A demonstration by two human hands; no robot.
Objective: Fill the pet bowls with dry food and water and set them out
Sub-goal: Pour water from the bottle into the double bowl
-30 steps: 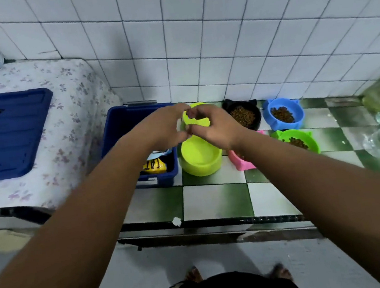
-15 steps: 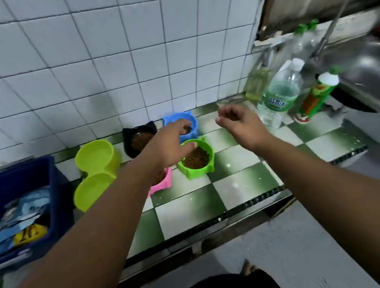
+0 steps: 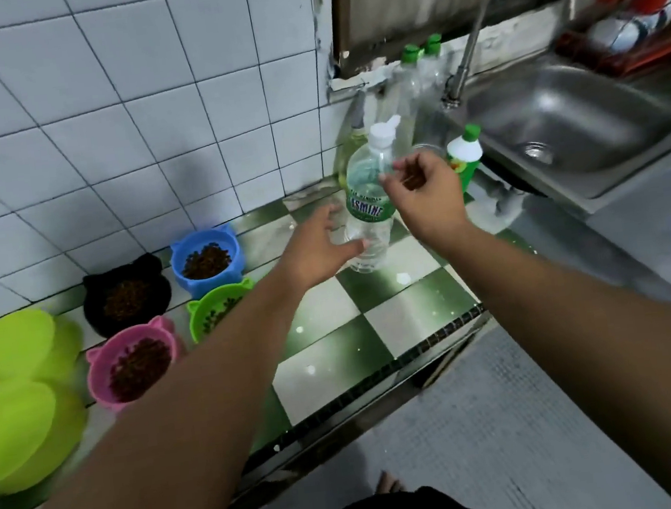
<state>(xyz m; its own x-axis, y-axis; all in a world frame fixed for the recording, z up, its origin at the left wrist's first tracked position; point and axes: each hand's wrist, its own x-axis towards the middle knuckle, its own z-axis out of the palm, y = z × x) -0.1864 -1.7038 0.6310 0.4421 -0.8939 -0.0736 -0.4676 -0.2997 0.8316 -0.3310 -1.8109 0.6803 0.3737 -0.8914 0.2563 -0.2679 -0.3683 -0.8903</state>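
Both hands point(image 3: 372, 225) open around the upright water bottle point(image 3: 366, 204)

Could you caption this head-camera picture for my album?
Both hands reach a water bottle beside four kibble-filled pet bowls.

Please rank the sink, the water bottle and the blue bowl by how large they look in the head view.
1. Sink, largest by far.
2. Water bottle and blue bowl: the bottle is taller, the bowl wider, so they look roughly alike; I would not rank them.
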